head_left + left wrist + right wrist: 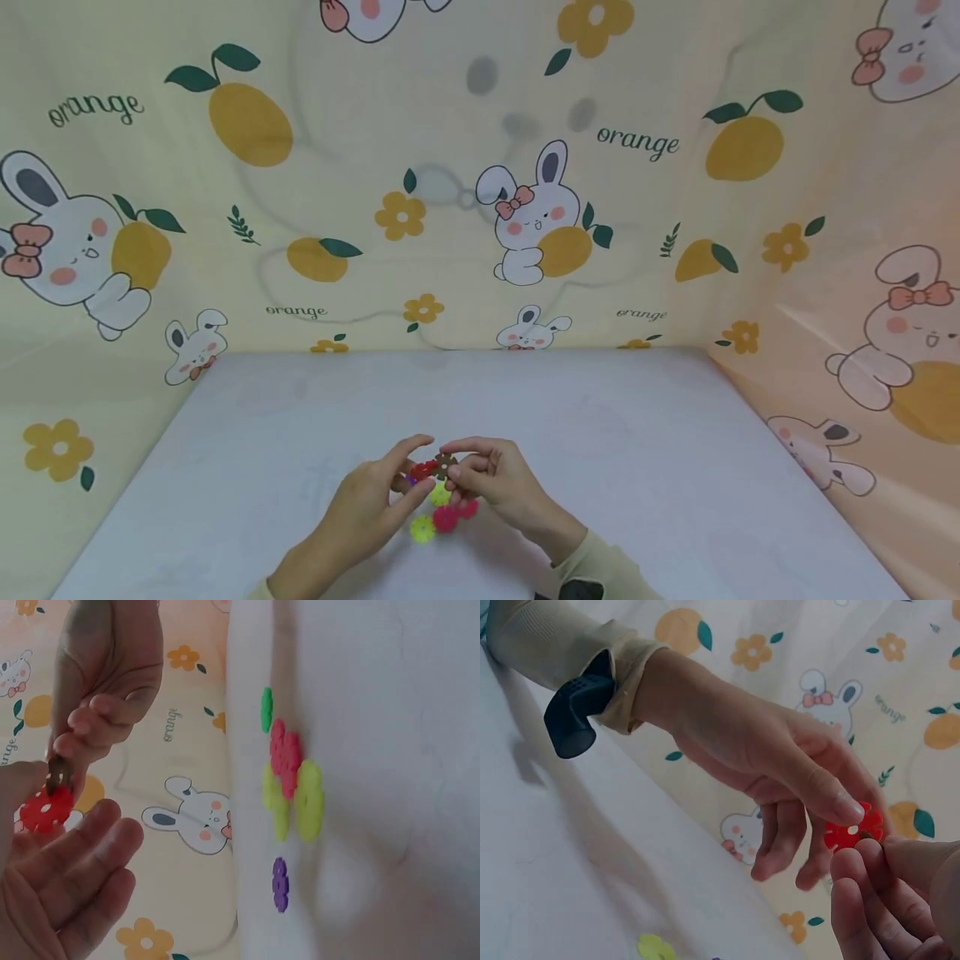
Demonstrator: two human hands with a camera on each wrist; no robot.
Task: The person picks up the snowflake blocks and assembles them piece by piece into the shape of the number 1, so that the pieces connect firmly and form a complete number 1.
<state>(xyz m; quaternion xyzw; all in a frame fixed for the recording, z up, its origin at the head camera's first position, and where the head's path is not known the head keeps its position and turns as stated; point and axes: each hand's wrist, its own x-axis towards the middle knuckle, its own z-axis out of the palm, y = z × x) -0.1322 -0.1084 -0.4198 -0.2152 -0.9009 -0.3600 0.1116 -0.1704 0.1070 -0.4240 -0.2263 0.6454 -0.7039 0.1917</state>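
Above the table, my left hand pinches a red notched plastic disc between thumb and forefinger, its other fingers loosely spread. My right hand grips a brown notched disc with thumb and fingertips. The brown disc meets the edge of the red one, and fingers partly hide both. Below the hands lie loose discs of the same kind: a yellow disc, a pink disc, a green disc and a purple disc.
The loose discs sit close together on the white tabletop just under the hands. A patterned cloth with rabbits and oranges hangs behind the table and along its sides. A dark camera mount is strapped at the left sleeve.
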